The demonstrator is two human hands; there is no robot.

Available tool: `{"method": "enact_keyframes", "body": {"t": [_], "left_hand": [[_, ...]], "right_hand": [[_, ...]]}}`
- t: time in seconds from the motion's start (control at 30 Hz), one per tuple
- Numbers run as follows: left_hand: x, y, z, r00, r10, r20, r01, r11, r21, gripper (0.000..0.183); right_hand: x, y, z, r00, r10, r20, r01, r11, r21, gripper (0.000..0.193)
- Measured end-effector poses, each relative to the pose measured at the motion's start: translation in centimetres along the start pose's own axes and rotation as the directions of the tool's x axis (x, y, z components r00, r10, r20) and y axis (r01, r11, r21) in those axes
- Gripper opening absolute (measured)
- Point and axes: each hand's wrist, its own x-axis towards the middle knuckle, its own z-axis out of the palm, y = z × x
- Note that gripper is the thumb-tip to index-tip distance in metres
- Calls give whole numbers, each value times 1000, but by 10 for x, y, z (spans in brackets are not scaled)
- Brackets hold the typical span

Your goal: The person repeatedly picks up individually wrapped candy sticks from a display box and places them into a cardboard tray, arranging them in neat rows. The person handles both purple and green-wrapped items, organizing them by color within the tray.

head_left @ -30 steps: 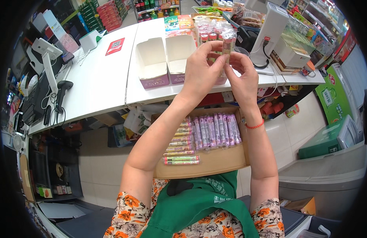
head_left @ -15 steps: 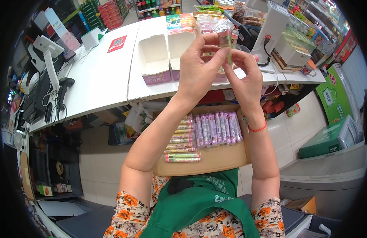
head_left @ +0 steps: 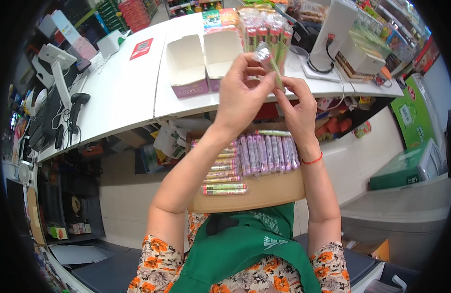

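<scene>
Slanting between left grip and right grip, wrapped tube

A long white tabletop bends across the room, crossed by a thin dark seam. Pale, glossy square tiles cover the floor, catching bright light toward the right. Near the tabletop's left end, lower down, stands a dark open shelving unit. Past the far edge are a drinks rack and stacked red cartons beside green cartons. At the right, a bright green printed panel stands beyond a smooth grey unit.
</scene>
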Motion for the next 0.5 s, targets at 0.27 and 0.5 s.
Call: {"method": "enact_keyframes", "body": {"t": [0.27, 0.5], "left_hand": [[-31, 9, -21, 983, -159, 96, 154, 986, 57, 26], [-58, 10, -39, 968, -237, 87, 239, 971, -18, 28]], "right_hand": [[-24, -6, -17, 993, 77, 93, -74, 997, -35, 30], [-47, -8, -22, 978, 101, 181, -98, 995, -28, 33]]}}
